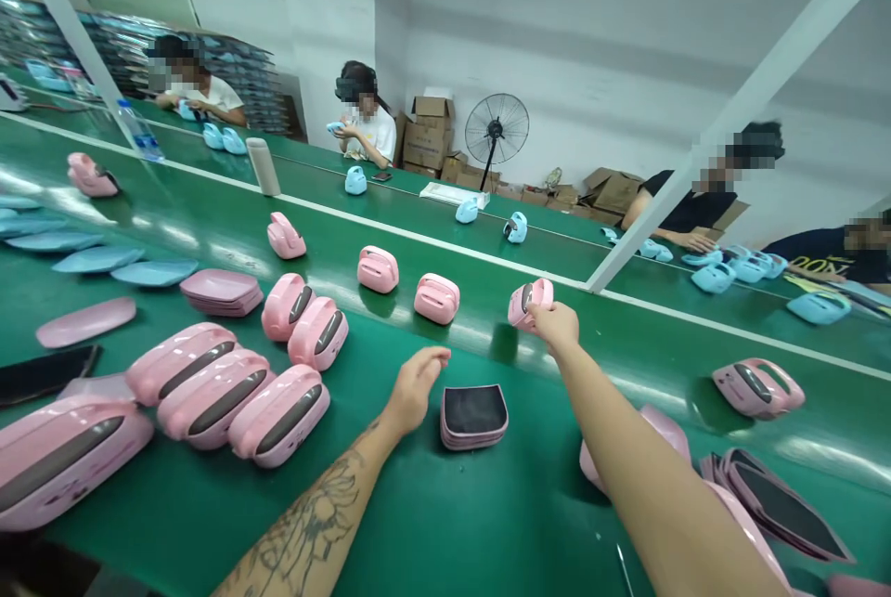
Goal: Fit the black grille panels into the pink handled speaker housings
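Hands part company here: the right hand (557,326) pinches a pink case (521,304) by its near right side, while the left hand (412,393) hangs over the table (535,504) with fingers extended and loosely together, holding nothing that shows. That case lies at the far side of the green surface, just short of the white strip (445,242) running across it; whether it rests there or is slightly lifted, I cannot tell. From the left hand it lies to the right and further out, away from the table's near edge. Its dark strip slants up to the right, though the fingers hide part of the body, so the long axis is hard to read. Between the two arms, closer to the near edge, sits a stack of dark-faced panels (475,413), its longer side roughly crosswise. The left hand is the nearer one to that stack, just beside its left end and apart from it.
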Motion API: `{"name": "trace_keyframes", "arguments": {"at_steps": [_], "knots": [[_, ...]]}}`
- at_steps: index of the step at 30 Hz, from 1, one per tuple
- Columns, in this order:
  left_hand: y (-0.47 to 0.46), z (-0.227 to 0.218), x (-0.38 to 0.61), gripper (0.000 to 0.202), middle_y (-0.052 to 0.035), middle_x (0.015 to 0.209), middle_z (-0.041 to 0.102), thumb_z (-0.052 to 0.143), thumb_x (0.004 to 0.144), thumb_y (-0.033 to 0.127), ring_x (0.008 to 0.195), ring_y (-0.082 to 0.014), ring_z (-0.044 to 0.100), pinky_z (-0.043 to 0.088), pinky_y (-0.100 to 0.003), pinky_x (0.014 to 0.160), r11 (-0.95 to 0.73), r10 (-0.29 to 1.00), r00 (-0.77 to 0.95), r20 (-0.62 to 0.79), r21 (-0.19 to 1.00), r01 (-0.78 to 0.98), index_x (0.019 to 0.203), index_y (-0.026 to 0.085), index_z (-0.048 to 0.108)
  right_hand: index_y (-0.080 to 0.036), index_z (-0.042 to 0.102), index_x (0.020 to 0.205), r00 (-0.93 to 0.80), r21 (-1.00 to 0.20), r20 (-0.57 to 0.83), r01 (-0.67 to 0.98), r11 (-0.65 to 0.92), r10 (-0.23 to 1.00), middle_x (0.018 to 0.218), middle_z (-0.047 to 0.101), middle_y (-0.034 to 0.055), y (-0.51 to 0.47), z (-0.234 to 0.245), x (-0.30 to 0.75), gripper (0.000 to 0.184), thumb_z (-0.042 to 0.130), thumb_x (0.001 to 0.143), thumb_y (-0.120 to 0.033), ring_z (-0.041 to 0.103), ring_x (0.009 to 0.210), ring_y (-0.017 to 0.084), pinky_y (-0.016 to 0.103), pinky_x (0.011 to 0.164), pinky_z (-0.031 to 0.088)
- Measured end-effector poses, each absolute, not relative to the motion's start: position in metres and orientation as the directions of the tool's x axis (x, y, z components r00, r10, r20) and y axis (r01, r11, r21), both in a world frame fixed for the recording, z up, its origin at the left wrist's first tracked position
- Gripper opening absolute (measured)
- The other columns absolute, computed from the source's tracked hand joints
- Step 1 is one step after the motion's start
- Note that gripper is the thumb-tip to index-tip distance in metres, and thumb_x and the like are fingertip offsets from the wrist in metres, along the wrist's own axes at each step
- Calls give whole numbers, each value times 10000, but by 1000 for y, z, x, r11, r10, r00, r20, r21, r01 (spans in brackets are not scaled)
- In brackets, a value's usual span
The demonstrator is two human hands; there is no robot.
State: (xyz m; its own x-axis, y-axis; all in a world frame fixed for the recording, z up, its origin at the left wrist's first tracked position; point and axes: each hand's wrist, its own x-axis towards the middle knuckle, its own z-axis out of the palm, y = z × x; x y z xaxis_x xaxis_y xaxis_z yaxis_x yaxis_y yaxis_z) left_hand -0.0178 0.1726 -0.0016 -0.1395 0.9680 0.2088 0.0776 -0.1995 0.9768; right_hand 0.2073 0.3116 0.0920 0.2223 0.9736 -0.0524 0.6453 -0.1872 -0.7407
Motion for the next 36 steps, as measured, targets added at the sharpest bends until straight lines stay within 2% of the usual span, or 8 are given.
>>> {"name": "trace_keyframes", "arguments": {"at_steps": [5,8,11,13,17,21,27,36], "knots": [[160,-18,-17,657,-153,1387,716,746,860,564,1282,-344,660,476,-516,1163,-153,980,148,136,983,105,1403,208,647,-182,667,1329,265,-570,-107,773,-278,958,1342,693,104,330,73,215,366,701,1031,-392,717,1130,254,462,955,631],[161,-21,-11,577,-139,1325,719,665,938,564,1254,-329,651,467,-500,1147,-128,967,233,103,987,98,1392,210,632,-183,648,1362,269,-485,-29,838,-249,963,1380,674,113,331,78,221,400,710,1024,-387,704,1173,269,493,985,619],[164,-26,-2,543,-119,1185,730,539,1003,606,1097,-289,678,520,-442,1016,-89,957,282,66,994,69,1332,185,630,-201,611,1428,184,-440,122,891,-114,975,1479,617,126,333,89,207,453,700,1027,-393,657,1275,304,548,1057,579],[166,-28,3,580,-100,1091,736,496,1011,648,967,-260,682,538,-401,902,-51,952,305,34,997,50,1324,175,614,-208,604,1439,37,-434,166,900,40,985,1483,616,125,337,92,182,455,687,1035,-402,655,1282,303,551,1066,573],[165,-29,6,643,-88,1021,736,500,996,709,870,-236,660,521,-364,811,-10,949,316,-1,999,32,1313,163,624,-194,635,1391,-281,-461,73,841,282,957,1405,666,113,349,83,120,423,698,1031,-407,698,1195,273,505,1004,611],[164,-26,2,642,-115,1072,753,495,995,716,921,-253,680,531,-365,819,-5,950,311,4,1000,1,1232,148,675,-183,668,1324,-361,-465,-55,834,296,931,1334,698,99,356,77,86,363,696,1033,-399,717,1130,254,472,962,627],[168,-29,4,537,-149,1148,778,448,1037,586,1113,-306,721,549,-425,1007,-47,967,248,57,998,-48,1185,136,701,-170,694,1252,-404,-479,-162,830,286,900,1231,730,79,328,85,83,341,680,1040,-437,734,1040,229,429,902,639],[161,-17,4,400,-101,1236,799,451,1031,389,1189,-293,727,543,-442,1108,-316,930,239,281,941,123,1181,191,764,-163,689,878,-531,-551,-211,759,349,821,757,686,-27,261,77,61,416,666,1024,-552,647,644,125,295,664,572]]}}
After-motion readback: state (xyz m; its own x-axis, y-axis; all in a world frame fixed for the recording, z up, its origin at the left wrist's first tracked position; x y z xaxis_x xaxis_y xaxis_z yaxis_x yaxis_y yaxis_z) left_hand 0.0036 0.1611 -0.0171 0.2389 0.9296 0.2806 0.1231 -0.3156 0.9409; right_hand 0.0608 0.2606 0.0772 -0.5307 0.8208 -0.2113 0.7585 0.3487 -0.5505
